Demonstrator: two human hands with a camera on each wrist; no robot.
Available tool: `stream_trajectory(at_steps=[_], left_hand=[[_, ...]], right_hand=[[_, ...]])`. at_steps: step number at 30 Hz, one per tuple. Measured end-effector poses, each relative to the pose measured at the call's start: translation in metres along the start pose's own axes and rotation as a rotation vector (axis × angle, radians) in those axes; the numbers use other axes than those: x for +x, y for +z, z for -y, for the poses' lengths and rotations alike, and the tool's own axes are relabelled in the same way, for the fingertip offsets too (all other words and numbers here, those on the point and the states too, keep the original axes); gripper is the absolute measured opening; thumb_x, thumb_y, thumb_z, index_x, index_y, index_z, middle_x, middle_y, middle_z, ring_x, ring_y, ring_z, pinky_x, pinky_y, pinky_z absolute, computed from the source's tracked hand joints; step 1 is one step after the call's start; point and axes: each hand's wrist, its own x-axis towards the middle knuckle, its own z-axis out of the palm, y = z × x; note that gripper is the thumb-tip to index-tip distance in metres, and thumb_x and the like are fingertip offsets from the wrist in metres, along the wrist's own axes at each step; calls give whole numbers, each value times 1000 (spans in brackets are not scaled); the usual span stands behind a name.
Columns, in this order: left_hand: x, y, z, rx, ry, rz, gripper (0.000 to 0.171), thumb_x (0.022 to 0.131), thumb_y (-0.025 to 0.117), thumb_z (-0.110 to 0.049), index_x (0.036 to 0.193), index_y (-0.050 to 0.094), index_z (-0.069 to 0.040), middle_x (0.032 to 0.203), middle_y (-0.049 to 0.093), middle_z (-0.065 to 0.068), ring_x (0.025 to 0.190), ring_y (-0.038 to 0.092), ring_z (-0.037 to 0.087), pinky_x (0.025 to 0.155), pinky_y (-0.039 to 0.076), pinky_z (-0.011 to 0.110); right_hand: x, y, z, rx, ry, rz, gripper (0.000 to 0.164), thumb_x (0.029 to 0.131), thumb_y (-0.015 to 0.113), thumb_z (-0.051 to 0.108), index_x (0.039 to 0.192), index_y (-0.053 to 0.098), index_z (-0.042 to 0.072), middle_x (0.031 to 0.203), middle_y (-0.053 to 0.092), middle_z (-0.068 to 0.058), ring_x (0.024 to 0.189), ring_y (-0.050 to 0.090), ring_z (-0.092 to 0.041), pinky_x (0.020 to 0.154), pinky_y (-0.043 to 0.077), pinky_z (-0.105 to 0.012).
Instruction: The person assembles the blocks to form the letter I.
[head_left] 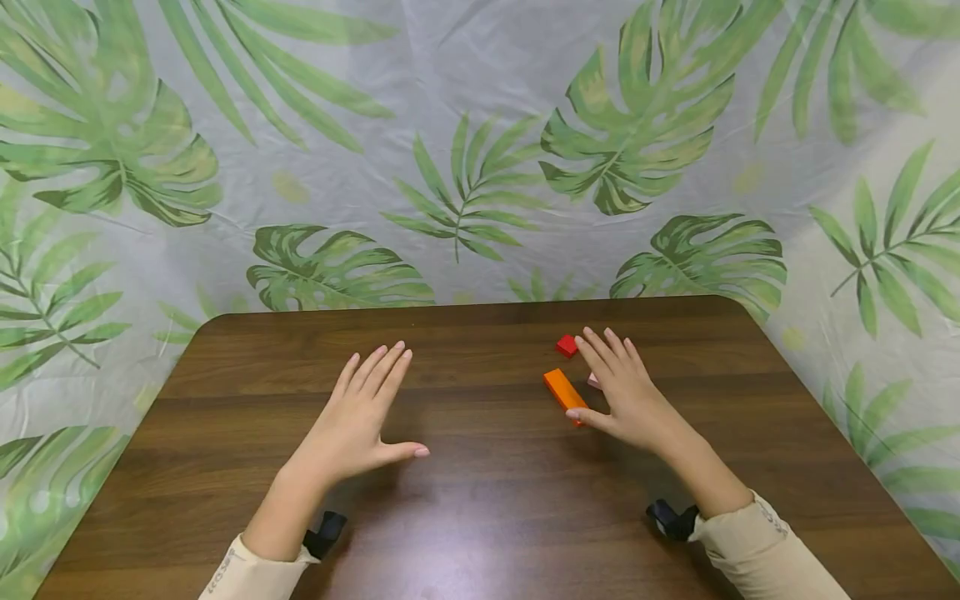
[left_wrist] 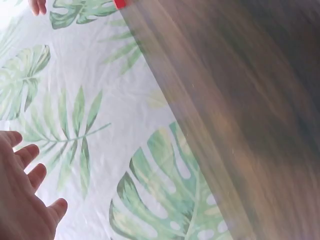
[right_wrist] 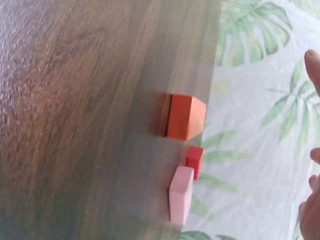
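Over the left half of the table my left hand (head_left: 360, 421) is held with fingers straight and thumb spread, holding nothing. My right hand (head_left: 626, 396) hovers on the right side, its fingers extended and also holding nothing. Below its thumb lies a long orange block (head_left: 562, 392), partly covered by the thumb in the head view. A small red block (head_left: 567, 346) sits just beyond, near the index fingertip. Mostly hidden behind the right hand is a pink block (head_left: 594, 381); the right wrist view shows the pink block (right_wrist: 180, 196) beside the red one.
The brown wooden table (head_left: 465, 500) has rounded far corners. Behind it hangs a pale cloth (head_left: 495, 75) printed with green leaves. A black wrist strap piece (head_left: 325, 533) shows at the left sleeve, another black piece (head_left: 671, 521) at the right.
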Motion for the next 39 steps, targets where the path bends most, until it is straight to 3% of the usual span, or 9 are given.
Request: stream_trajectory(at_steps=[12, 27, 39], left_hand=[[8, 21, -16, -75, 23, -49, 112, 68, 47, -76, 144, 5, -6, 148, 9, 8, 134, 9, 26, 105, 8, 46], [19, 44, -36, -196, -7, -118, 112, 69, 51, -72, 144, 2, -5, 148, 9, 9, 134, 10, 23, 106, 9, 41], [31, 58, -52, -327, -75, -94, 112, 69, 54, -70, 144, -1, -7, 149, 6, 7, 134, 9, 22, 106, 12, 40]], right_hand=[[-3, 10, -17, 82, 21, -89, 90, 76, 70, 36, 141, 20, 0, 144, 22, -17, 132, 14, -34, 105, 9, -45], [-10, 26, -36, 227, 184, -133, 87, 79, 69, 31, 142, 18, 1, 142, 24, -20, 127, 25, -37, 100, 22, -51], [-16, 35, -49, 300, 299, -136, 84, 79, 69, 28, 141, 20, -1, 141, 24, -22, 127, 23, -38, 97, 23, -55]])
